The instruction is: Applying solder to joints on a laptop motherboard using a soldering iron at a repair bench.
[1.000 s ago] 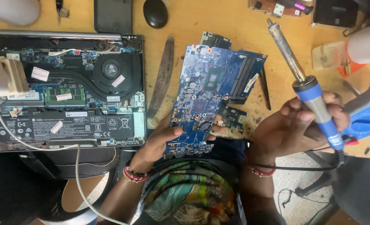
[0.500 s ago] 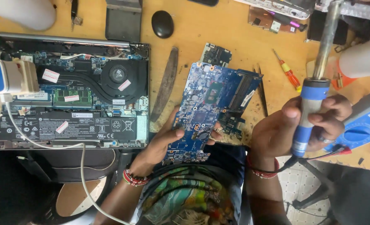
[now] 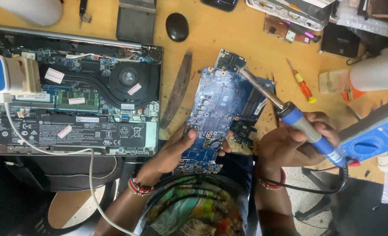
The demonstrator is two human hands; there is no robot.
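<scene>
A blue circuit board [image 3: 220,109] lies tilted on the wooden bench, its near end over the table edge. My left hand [image 3: 176,150] grips that near end from the left, thumb on top. My right hand [image 3: 296,142] is closed around the blue handle of a soldering iron [image 3: 290,116]. The iron's metal tip points up-left and rests over the upper part of the board. A black cord runs from the handle's end down past my wrist.
An opened laptop [image 3: 71,105] with fan and battery exposed fills the left. A black mouse [image 3: 177,27] and a long dark pry tool [image 3: 176,89] lie near the board. A red and yellow screwdriver [image 3: 302,83] and a blue multimeter [image 3: 377,140] are on the right.
The soldering iron has swung from pointing upward at the right down to the left, so its tip now sits over the board. My left hand keeps its hold on the board.
</scene>
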